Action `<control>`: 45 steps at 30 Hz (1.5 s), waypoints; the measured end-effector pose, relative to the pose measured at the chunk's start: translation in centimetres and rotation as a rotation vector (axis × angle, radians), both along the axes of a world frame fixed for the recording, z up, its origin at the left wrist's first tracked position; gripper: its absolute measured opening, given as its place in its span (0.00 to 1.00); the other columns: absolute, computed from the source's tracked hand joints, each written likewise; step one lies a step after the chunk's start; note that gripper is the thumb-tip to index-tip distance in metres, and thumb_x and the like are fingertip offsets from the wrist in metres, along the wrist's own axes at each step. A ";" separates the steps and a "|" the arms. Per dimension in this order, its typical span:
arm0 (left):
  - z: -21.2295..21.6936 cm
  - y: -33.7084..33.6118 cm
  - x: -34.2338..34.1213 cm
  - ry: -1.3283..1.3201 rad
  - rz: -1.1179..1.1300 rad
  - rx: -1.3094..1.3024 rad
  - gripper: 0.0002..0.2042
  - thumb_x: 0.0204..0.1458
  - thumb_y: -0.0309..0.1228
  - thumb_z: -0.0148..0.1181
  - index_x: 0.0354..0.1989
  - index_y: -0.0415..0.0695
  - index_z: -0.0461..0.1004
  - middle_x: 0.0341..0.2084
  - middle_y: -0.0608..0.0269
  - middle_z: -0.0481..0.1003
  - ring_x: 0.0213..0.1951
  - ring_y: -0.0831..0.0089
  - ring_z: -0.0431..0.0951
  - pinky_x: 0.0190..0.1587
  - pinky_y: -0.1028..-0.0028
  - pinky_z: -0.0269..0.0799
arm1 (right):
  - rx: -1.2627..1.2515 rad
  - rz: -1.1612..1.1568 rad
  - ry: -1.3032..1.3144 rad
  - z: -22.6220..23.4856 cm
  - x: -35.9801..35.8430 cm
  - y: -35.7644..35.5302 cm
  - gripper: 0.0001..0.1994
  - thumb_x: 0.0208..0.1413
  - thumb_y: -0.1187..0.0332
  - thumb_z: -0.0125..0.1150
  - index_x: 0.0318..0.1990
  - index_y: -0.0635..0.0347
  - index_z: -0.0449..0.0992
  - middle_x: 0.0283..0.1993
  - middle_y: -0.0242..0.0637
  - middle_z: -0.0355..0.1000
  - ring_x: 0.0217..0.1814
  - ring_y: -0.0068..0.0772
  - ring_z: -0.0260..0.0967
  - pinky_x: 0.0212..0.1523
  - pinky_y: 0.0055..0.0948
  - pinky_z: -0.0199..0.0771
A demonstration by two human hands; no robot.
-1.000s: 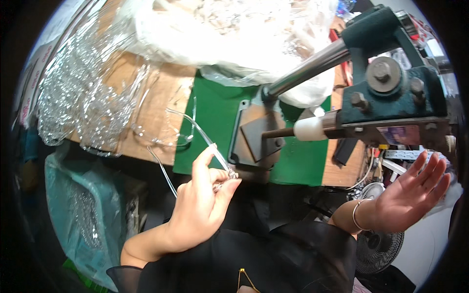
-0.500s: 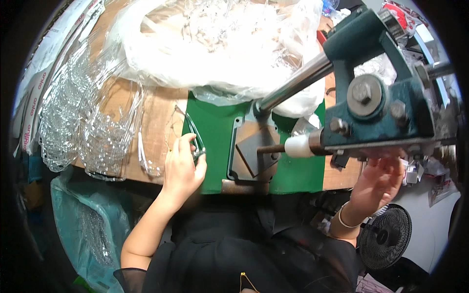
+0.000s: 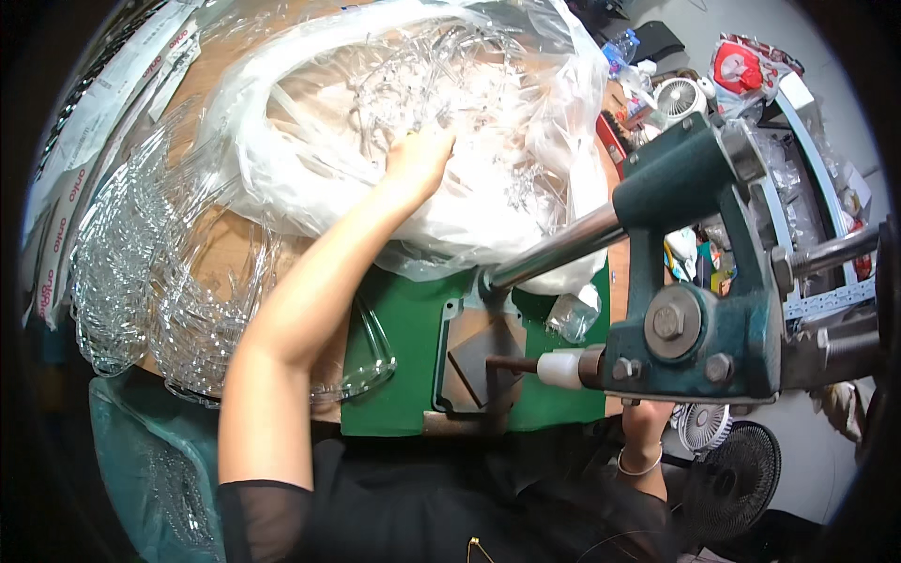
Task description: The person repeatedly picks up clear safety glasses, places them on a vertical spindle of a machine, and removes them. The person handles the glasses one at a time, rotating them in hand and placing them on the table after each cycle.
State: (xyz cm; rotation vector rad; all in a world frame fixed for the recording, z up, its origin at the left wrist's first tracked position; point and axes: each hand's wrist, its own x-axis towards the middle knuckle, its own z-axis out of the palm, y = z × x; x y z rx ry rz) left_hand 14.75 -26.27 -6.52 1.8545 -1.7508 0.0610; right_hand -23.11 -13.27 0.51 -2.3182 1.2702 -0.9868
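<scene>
My left hand reaches far forward into a large white plastic bag and rests on a heap of small clear pieces. Its fingers look curled down into the heap, and what they hold does not show. A pair of clear-framed glasses lies at the left edge of the green mat, past my left forearm. On the right, my right hand is below the head of a dark green hand press, which hides its fingers. The press rod points at a square plate on the base.
Piles of clear glasses-like frames cover the left of the wooden table. A small clear plastic bag lies right of the press column. Below the table edge are a teal bag at left and a black fan at right.
My left hand has let go of the glasses by the mat and moved forward into the white bag. My right hand has shifted left under the press head. The whole view has shifted.
</scene>
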 end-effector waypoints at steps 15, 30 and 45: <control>12.5 21.8 -4.8 0.223 -0.017 -0.080 0.09 0.52 0.26 0.53 0.41 0.39 0.72 0.39 0.56 0.71 0.33 0.76 0.73 0.34 0.76 0.72 | -0.012 0.128 0.476 -9.2 0.5 1.7 0.17 0.49 0.74 0.55 0.48 0.66 0.67 0.46 0.45 0.65 0.43 0.43 0.64 0.44 0.35 0.67; 10.7 25.7 -13.2 1.822 -0.383 0.013 0.32 0.50 0.38 0.59 0.58 0.33 0.53 0.29 0.60 0.71 0.26 0.76 0.71 0.35 0.69 0.75 | 0.162 -0.115 0.081 -12.3 -0.4 -0.1 0.05 0.47 0.71 0.62 0.29 0.63 0.73 0.26 0.33 0.66 0.29 0.26 0.64 0.32 0.24 0.65; 6.7 26.1 -16.4 1.931 -0.402 0.528 0.37 0.43 0.12 0.56 0.64 0.40 0.47 0.37 0.53 0.73 0.32 0.72 0.77 0.38 0.76 0.75 | 0.407 0.571 -0.158 2.1 5.4 3.9 0.09 0.42 0.81 0.62 0.30 0.60 0.70 0.29 0.35 0.67 0.29 0.31 0.65 0.31 0.25 0.66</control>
